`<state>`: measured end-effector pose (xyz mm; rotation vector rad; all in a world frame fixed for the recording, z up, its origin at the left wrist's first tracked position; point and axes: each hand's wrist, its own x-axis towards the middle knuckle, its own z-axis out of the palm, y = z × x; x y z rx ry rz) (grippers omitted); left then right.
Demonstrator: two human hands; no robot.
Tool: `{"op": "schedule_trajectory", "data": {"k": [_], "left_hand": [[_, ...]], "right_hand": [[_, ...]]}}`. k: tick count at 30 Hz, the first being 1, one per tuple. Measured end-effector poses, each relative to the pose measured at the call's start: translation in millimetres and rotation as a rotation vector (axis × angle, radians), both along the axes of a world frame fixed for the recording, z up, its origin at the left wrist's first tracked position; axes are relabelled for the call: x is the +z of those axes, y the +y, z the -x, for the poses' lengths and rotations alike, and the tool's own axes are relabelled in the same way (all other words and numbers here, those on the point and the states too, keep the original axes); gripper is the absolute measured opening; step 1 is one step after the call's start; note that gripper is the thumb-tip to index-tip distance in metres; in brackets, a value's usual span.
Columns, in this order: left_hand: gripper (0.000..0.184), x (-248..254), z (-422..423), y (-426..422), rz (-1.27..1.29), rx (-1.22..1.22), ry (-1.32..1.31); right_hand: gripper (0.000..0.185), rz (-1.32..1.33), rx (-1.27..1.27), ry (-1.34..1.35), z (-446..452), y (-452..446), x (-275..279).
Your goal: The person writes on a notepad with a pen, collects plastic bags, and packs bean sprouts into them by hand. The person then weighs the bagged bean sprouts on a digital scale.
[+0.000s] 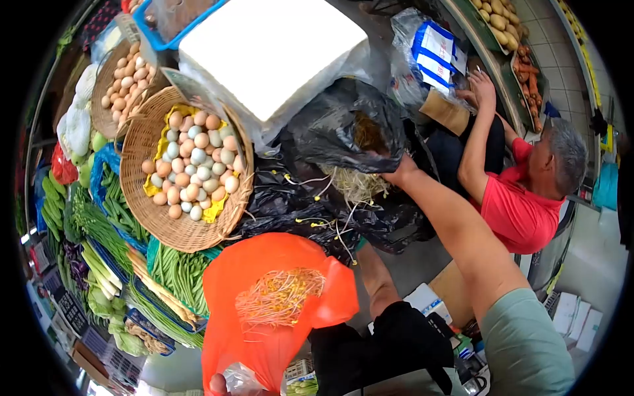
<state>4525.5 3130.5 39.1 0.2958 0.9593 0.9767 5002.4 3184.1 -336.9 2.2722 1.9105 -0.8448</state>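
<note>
My right hand [401, 171] reaches across and grips the rim of a black plastic bag [330, 135]; its fingertips are hidden by the plastic. Something brownish and stringy shows inside that bag. Just below my hand lies a heap of pale bean sprouts [353, 185] on black plastic, with a few loose strands around it. Closer to me an orange plastic bag [241, 346] hangs open with bean sprouts [281, 297] in it. At the bottom edge, only a fingertip of my left hand [218, 383] shows, closed at the orange bag's edge beside some clear plastic.
A wicker basket of eggs [148, 204] stands left of the black plastic, with a second egg basket [99, 109] behind. Green vegetables [181, 277] line the left. A large white block [271, 49] stands at the back. A person in a red shirt [522, 211] sits at right.
</note>
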Motion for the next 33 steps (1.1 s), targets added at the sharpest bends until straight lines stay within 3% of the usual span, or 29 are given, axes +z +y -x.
{"op": "schedule_trajectory", "data": {"k": [2, 3, 4, 6, 7, 10, 11, 14, 15, 18, 20, 21, 22, 24, 26, 28, 30, 33], "left_hand": [[0.093, 3, -3, 8, 0.014, 0.023, -0.010], [0.093, 12, -12, 10, 0.034, 0.080, 0.019], [0.093, 16, -14, 11, 0.026, 0.082, 0.017], [0.090, 18, -17, 14, 0.068, 0.032, 0.019], [0.088, 23, -21, 13, 0.087, 0.042, 0.079], [0.087, 20, -21, 7, 0.149, 0.069, 0.161], [0.087, 24, -17, 2, 0.153, 0.073, 0.091], [0.088, 19, -7, -1, 0.195, 0.000, 0.120], [0.088, 22, -12, 2, 0.254, 0.036, 0.170], [0.088, 24, -5, -3, 0.200, 0.029, 0.098], [0.090, 29, -3, 4, 0.241, 0.038, 0.098], [0.091, 30, -1, 4, 0.233, 0.005, 0.085], [0.091, 31, 3, 5, 0.224, -0.029, 0.071], [0.093, 33, 7, 4, 0.250, -0.014, 0.155], [0.093, 27, 17, 0, 0.185, -0.126, 0.039], [0.092, 27, 23, -5, 0.147, -0.141, 0.030], [0.092, 37, 20, -5, 0.279, -0.081, 0.088], [0.092, 41, 8, -4, 0.257, -0.077, 0.078]], "right_hand": [[0.032, 0.285, 0.077, -0.059, 2, 33, 43], [0.019, -0.002, 0.113, -0.011, 6, 37, 56], [0.019, -0.009, 0.114, -0.014, 9, 37, 71], [0.016, -0.301, 0.115, 0.124, 35, 56, 139], [0.020, -0.177, 0.147, 0.130, 40, 62, 146], [0.020, -0.209, 0.214, 0.222, 38, 55, 151], [0.022, -0.392, 0.245, 0.257, 45, 47, 152], [0.025, -0.529, 0.228, 0.142, 53, 30, 151], [0.029, -0.399, 0.205, 0.094, 59, 32, 154], [0.031, -0.563, 0.273, 0.065, 73, 26, 171], [0.027, -0.266, -0.067, 0.211, 68, 35, 189], [0.023, -0.380, 0.012, 0.034, 67, 34, 181], [0.023, -0.384, 0.008, 0.030, 60, 23, 181], [0.026, -0.470, -0.037, 0.287, 65, 22, 222], [0.029, -0.321, -0.106, 0.392, 66, 21, 245], [0.045, -0.400, -0.023, 0.416, 63, 20, 235], [0.046, -0.465, -0.010, 0.364, 67, 15, 234], [0.046, -0.485, 0.087, 0.246, 62, 17, 224]]}}
